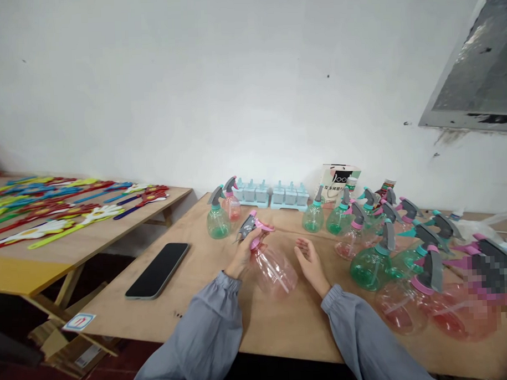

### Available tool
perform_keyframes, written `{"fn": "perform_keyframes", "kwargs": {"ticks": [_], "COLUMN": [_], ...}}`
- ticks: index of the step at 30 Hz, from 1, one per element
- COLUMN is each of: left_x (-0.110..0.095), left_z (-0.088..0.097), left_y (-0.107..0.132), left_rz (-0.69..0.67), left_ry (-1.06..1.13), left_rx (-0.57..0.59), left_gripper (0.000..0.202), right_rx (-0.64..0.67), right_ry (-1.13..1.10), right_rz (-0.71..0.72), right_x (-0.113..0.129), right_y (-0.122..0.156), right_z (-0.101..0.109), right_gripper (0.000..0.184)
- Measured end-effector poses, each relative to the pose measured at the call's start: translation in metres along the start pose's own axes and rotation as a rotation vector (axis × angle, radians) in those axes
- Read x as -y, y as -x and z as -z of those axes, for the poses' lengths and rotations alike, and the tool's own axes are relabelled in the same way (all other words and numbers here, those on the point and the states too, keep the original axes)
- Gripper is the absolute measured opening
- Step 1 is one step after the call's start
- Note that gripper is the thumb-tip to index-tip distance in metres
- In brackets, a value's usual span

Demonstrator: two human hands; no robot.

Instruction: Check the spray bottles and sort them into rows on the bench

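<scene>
My left hand is closed round the neck of a clear pink spray bottle with a grey and pink trigger head; the bottle lies tilted on the wooden table. My right hand rests just right of the bottle, palm turned toward it, fingers loosely spread and holding nothing. Both arms wear grey sleeves.
A black phone lies face up at the left. Two bottles stand behind my hands, several green and pink spray bottles crowd the right side. Light blue ice-lolly moulds and a box sit by the wall. A second table holds coloured hand clappers.
</scene>
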State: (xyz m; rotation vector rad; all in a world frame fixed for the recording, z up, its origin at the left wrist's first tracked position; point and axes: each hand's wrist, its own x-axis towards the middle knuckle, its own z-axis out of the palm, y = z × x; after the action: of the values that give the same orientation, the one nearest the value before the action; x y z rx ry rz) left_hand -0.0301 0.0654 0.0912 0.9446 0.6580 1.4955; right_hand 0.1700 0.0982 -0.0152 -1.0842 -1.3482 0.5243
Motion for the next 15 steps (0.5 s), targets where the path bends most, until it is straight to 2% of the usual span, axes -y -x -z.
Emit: {"fn": "perform_keyframes", "kwargs": {"ticks": [5, 8, 12, 15], "left_x": [-0.001, 0.002, 0.008, 0.016], "left_z": [0.000, 0.001, 0.003, 0.001], "left_y": [0.004, 0.002, -0.001, -0.004], "left_rz": [-0.045, -0.092, -0.286, -0.373], "left_ry": [-0.043, -0.147, -0.364, -0.476], "left_rx": [0.065, 0.024, -0.001, -0.002], "left_gripper": [0.032, 0.033, 0.035, 0.043], "right_rx": [0.005, 0.010, 0.109, 0.223], "right_ry": [-0.017, -0.020, -0.037, -0.011], "right_rz": [-0.036, -0.022, 0.145, 0.284], "right_x": [0.006, 0.014, 0.027, 0.031], "right_y": [0.000, 0.001, 0.011, 0.021], "right_z": [0.001, 0.004, 0.008, 0.002], "right_gripper": [0.040, 0.040, 0.042, 0.059]}}
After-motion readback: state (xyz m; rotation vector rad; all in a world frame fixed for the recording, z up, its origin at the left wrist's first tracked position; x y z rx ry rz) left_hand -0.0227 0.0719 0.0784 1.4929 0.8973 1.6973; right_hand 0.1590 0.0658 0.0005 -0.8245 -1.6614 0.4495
